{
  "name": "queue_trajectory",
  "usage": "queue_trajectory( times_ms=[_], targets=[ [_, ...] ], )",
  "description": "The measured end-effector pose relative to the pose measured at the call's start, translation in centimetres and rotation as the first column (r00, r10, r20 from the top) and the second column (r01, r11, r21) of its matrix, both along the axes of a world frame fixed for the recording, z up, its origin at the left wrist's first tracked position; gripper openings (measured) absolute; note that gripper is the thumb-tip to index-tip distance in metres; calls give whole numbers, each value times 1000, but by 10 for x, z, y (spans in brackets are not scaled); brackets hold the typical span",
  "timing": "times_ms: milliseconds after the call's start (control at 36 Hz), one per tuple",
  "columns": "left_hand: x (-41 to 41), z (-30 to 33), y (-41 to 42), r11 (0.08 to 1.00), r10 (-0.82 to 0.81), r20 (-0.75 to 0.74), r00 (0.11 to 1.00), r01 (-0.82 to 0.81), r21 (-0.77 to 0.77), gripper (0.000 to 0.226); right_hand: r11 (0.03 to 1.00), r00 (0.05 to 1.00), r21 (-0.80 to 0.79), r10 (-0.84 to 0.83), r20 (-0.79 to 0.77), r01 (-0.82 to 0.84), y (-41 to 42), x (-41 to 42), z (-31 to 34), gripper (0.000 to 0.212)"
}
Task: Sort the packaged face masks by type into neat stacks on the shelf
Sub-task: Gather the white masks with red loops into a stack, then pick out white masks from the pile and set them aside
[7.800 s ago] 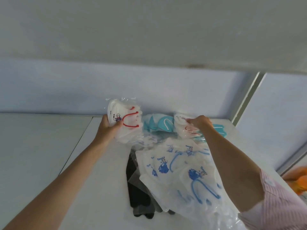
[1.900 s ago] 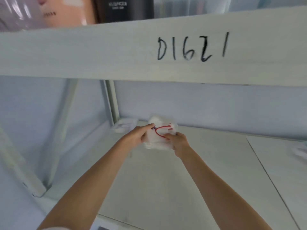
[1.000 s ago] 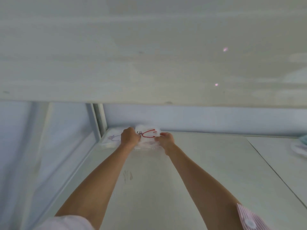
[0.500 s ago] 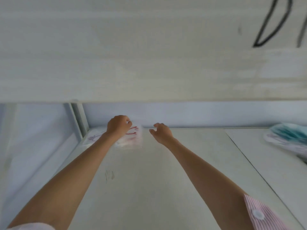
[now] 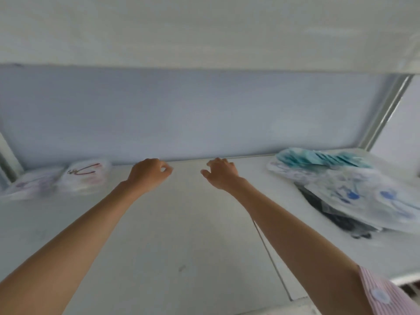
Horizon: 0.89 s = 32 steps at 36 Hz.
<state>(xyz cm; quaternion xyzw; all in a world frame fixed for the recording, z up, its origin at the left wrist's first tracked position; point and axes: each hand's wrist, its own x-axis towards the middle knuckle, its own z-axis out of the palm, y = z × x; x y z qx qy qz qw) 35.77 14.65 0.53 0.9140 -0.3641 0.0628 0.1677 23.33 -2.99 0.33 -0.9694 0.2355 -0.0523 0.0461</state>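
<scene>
A pink striped sleeve (image 5: 384,294) shows at the near right. Over the white shelf (image 5: 172,242) both arms reach out — the left hand (image 5: 147,176) and right hand (image 5: 220,176) hang loosely curled, holding nothing. Far left, the red-strap mask stack (image 5: 85,177) lies beside a blurred, perhaps purple-printed pack (image 5: 34,185). Far right sits the unsorted mask pile (image 5: 354,189) — teal, blue-printed and dark packs.

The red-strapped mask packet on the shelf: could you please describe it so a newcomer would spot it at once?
Look along the white shelf to its far left end, by the back wall. Two clear packets lie there side by side; the red-strapped mask packet is the right one, nearer the left hand. Its bold red loop sets it apart from the paler packet beside it.
</scene>
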Motion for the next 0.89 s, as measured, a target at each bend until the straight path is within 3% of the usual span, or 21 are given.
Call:
queue_trajectory(
  times_ms=[444,750,889],
  targets=[
    [-132,-7,-134,999,40,-155,987,-39,13,38,994,993,-25,-111,-43,110,-171,-142,-23,49],
    [-153,-9,-173,1000,-10,-105,994,10,-5,30,979,979,-108,-185,-83,176,-240,-146,-40,56],
    [-156,-13,-182,1000,-7,-101,995,6,-9,25,982,985,-171,-104,-136,80,-248,-143,-41,38]
  ],
)
